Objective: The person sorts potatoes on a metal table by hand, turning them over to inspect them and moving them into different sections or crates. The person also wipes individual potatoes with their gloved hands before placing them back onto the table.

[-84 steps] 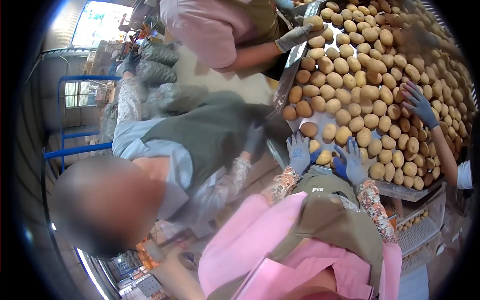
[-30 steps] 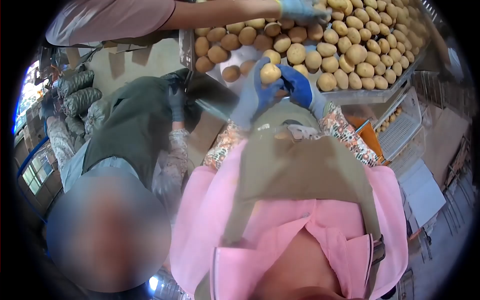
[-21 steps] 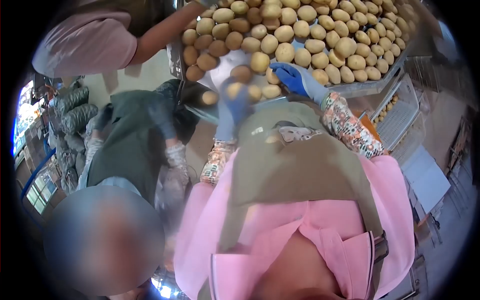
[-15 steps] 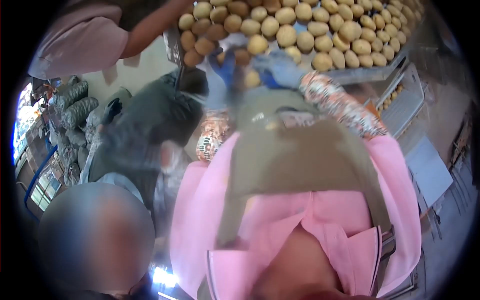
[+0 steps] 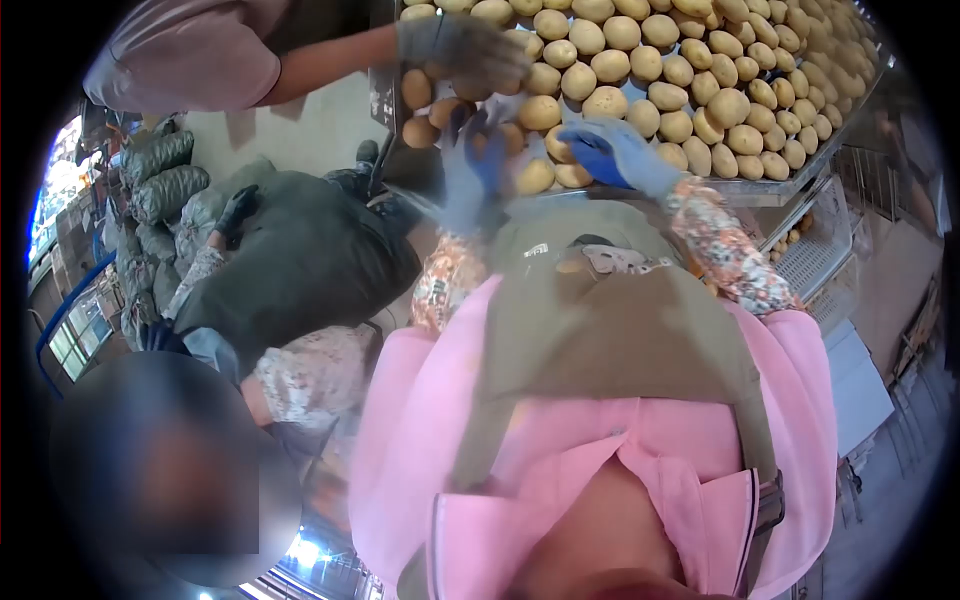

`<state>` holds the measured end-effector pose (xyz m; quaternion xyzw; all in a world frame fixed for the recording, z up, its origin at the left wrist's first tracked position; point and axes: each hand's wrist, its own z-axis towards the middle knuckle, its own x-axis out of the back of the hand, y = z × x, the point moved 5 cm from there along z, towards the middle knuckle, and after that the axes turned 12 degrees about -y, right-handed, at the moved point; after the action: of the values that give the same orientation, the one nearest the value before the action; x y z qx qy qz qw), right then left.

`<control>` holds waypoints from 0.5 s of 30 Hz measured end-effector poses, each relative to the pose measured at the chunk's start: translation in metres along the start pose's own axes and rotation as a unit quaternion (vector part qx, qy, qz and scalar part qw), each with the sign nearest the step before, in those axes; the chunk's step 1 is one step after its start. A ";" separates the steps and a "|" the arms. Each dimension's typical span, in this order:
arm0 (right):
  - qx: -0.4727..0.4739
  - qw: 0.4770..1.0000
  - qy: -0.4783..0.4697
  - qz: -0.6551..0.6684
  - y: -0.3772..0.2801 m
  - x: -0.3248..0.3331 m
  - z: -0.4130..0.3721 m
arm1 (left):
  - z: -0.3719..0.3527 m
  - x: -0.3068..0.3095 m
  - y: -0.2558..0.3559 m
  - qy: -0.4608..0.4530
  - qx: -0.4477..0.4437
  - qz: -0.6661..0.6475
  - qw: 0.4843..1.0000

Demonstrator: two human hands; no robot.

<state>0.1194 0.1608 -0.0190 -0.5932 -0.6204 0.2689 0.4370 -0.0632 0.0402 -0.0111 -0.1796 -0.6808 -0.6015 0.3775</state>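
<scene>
Many yellow-skinned potatoes lie on a metal-edged sorting table in front of me. My right hand, in a light grey and blue glove, reaches over the near edge with fingers stretched out. Its fingertips are beside a potato, perhaps touching it; I see none gripped. My left hand, in a similar glove, is smeared by motion at the table's near left corner. Browner potatoes lie just beyond it. Whether it holds anything is hidden by blur.
A co-worker's grey-gloved hand reaches over the potatoes from the left. Another person in a dark green apron is close on my left. Filled mesh sacks are stacked beyond. A perforated metal tray sits under the table's right side.
The co-worker's gloved hand has come in over the potatoes at upper left. In the view, the table and my hands sit further right and lower. My right fingers lie beside a different potato.
</scene>
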 end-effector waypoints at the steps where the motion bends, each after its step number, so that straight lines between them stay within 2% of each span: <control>1: 0.000 1.000 0.000 -0.002 0.000 -0.018 0.014 | 0.006 -0.008 -0.001 -0.045 0.034 0.032 0.998; 2: 0.037 0.984 0.061 -0.163 0.000 -0.037 0.028 | 0.012 -0.017 -0.002 -0.091 0.064 0.067 0.991; 3: 0.073 0.937 0.118 -0.320 -0.003 -0.047 0.033 | 0.014 -0.036 -0.018 -0.128 0.111 0.140 0.976; 4: 0.075 0.935 0.117 -0.327 -0.006 -0.047 0.030 | 0.008 -0.047 -0.026 -0.121 0.111 0.136 0.977; 6: 0.066 0.929 0.059 -0.359 -0.013 -0.061 0.023 | -0.004 -0.060 -0.037 -0.106 0.076 0.316 0.940; 9: 0.111 0.919 0.063 -0.372 0.038 -0.021 0.007 | -0.038 -0.040 -0.039 -0.082 0.141 0.310 0.937; 10: 0.127 0.916 0.066 -0.376 0.058 -0.008 -0.007 | -0.051 -0.032 -0.043 -0.028 0.111 0.216 0.970; 12: 0.099 0.908 0.018 -0.408 0.028 0.009 -0.039 | -0.079 -0.035 -0.077 0.025 0.111 0.088 0.990; 13: -0.068 0.884 -0.149 -0.439 0.006 0.002 -0.037 | -0.081 -0.034 -0.088 0.046 0.107 0.013 0.993; 14: -0.053 0.915 -0.140 -0.374 0.023 -0.013 -0.030 | -0.084 -0.029 -0.083 0.106 0.124 0.082 0.983; 15: -0.037 0.942 -0.134 -0.306 0.042 -0.031 -0.026 | -0.072 -0.024 -0.078 0.109 0.121 0.081 0.983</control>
<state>0.1598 0.1325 -0.0494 -0.3491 -0.8342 0.1763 0.3887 -0.0808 -0.0402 -0.0826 -0.1211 -0.6864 -0.4981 0.5158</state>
